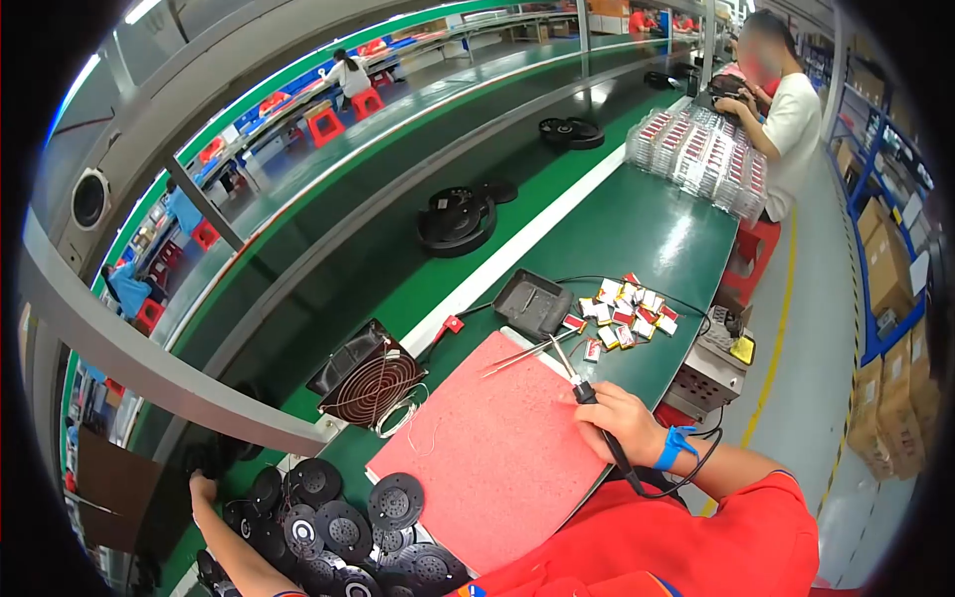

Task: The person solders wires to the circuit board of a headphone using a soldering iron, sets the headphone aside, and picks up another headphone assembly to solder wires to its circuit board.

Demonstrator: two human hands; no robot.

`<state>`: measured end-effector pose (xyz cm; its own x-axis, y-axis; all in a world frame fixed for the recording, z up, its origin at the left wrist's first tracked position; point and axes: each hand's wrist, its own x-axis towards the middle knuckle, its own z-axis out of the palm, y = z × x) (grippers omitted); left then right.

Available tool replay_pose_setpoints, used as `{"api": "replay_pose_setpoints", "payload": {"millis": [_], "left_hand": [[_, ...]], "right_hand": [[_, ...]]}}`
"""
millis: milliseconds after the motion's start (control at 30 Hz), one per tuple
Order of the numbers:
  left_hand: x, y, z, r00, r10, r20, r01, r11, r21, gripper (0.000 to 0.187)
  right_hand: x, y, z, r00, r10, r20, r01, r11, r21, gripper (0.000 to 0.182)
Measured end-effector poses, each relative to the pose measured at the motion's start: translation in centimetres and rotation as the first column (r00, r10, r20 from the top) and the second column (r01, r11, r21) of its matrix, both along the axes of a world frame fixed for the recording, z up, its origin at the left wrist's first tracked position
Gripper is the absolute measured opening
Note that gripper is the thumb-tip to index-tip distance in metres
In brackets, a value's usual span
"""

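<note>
In my right hand (622, 423) is a soldering iron (617, 456), its metal tip pointing away over the far edge of the pink mat (477, 448). A blue strap (677, 448) circles that wrist. Tweezers (517, 356) lie on the mat's far edge, near the iron's tip. My left hand (202, 489) reaches far left, beside a dark part (202, 460) on the green conveyor; its fingers are too dark and small to read. Between my left arm and the mat lies a pile of round black speaker-like parts (343, 529).
Beyond the mat stand a fan (376, 386), a black tray (532, 303) and several small red-and-white blocks (627, 316). Black round assemblies (458, 219) sit on the conveyor. Stacked clear trays (696, 159) stand near a co-worker (791, 119). A frame bar (169, 368) crosses at left.
</note>
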<state>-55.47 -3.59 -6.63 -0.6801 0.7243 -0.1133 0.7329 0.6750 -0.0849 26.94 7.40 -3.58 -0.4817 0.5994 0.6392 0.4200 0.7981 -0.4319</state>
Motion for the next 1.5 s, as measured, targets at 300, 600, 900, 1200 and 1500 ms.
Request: {"api": "replay_pose_setpoints", "payload": {"millis": [300, 600, 900, 1200, 1500], "left_hand": [[0.6, -5.9, 6.8, 0.96, -0.086, -0.267, 0.185, 0.908, 0.375, 0.048], [20.2, -17.8, 16.2, 0.895, -0.225, -0.385, 0.427, 0.681, 0.595, 0.034], [45.7, -19.7, 16.2, 0.757, -0.413, -0.507, 0.647, 0.584, 0.491, 0.027], [55.8, -8.9, 12.9, 0.461, -0.746, -0.48, 0.814, 0.141, 0.563, 0.03], [57.5, -5.0, 7.5, 0.368, -0.902, -0.226, 0.801, 0.184, 0.57, 0.027]], "right_hand": [[0.2, 0.1, 0.1, 0.995, 0.004, -0.1, -0.002, 1.0, 0.02, 0.026], [7.5, 4.1, 0.5, 0.924, -0.35, -0.152, 0.365, 0.927, 0.089, 0.022], [9.9, 5.2, -0.5, 0.94, -0.339, 0.031, 0.33, 0.931, 0.156, 0.028], [10.0, 6.0, 1.5, 0.93, -0.268, 0.252, 0.21, 0.949, 0.236, 0.026], [10.0, 6.6, 1.5, 0.952, -0.274, 0.135, 0.253, 0.955, 0.155, 0.027]]}}
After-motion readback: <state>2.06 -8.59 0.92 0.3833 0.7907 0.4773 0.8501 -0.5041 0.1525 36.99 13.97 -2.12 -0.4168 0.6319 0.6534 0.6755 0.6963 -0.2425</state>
